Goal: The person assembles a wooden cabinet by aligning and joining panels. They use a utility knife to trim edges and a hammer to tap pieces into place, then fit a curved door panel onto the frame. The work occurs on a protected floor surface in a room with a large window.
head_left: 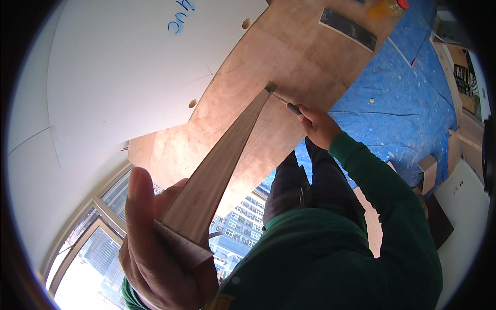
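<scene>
A long wooden strip [212,181] slants away from me, its near end large in the foreground. My left hand [165,248] grips that near end, with the thumb along one side. The strip's far end comes down at a small dark patch [270,86] on the brown plywood sheet [289,62]. My right hand [319,126] is closed round the dark handle of what looks like a screwdriver [293,108]. Its thin metal shaft points at the strip's far end; whether the tip touches the wood, I cannot tell.
A white panel [124,67] with round holes and blue handwriting lies at the left. On the plywood are a dark-faced board [349,29] and a red-capped bottle of orange liquid [385,9]. Blue sheeting [398,113] covers the floor. Windows [93,248] stand at the lower left.
</scene>
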Demonstrator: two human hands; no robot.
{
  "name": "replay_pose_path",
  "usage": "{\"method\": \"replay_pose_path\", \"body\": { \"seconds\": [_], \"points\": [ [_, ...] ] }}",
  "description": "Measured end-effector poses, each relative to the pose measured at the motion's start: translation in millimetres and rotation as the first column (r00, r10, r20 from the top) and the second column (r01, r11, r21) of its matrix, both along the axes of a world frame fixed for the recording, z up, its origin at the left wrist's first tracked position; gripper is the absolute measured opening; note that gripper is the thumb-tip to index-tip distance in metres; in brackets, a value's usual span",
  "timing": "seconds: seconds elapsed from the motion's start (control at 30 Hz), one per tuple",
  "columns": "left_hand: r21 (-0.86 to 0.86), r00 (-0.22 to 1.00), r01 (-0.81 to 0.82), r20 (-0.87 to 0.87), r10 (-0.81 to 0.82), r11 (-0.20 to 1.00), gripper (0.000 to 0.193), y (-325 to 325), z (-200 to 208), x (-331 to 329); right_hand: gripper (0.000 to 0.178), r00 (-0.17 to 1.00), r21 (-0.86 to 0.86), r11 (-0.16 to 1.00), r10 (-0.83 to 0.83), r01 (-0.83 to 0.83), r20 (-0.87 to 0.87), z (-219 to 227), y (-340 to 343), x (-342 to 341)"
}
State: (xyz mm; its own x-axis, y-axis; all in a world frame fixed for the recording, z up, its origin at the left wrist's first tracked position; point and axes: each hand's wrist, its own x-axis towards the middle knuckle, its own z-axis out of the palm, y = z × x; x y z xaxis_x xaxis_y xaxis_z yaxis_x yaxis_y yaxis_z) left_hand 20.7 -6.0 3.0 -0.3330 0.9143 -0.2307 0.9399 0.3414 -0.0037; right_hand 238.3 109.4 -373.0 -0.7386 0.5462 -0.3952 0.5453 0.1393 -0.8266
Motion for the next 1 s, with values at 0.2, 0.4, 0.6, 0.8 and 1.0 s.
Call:
{"method": "replay_pose_path", "body": {
  "seconds": [0.2, 0.4, 0.6, 0.8, 1.0],
  "points": [
    [0.009, 0.989, -0.056, 0.139, 0.054, 0.998, 0.078, 2, 1, -3, 0.038, 0.999, 0.027, 1.0, 0.013, -0.014, 0.038, 8, -3, 17],
    [0.007, 0.985, 0.022, 0.171, -0.023, 1.0, 0.077, 2, 1, -7, 0.037, 0.999, -0.123, 0.992, -0.026, 0.03, 0.039, 20, -3, 20],
    [-0.009, 0.98, 0.007, 0.2, -0.005, 1.0, 0.078, -2, 5, -5, 0.039, 0.999, -0.075, 0.996, -0.043, 0.042, -0.015, 17, 4, 6],
    [-0.019, 0.985, -0.016, 0.173, 0.019, 1.0, 0.082, -2, 7, 0, 0.04, 0.999, -0.062, 0.998, -0.02, 0.018, -0.037, 2, 6, -2],
    [-0.029, 0.959, -0.057, 0.278, 0.063, 0.998, 0.083, 0, 9, -1, 0.041, 0.999, -0.058, 0.998, 0.034, -0.034, 0.007, 3, 9, -7]
  ]
}}
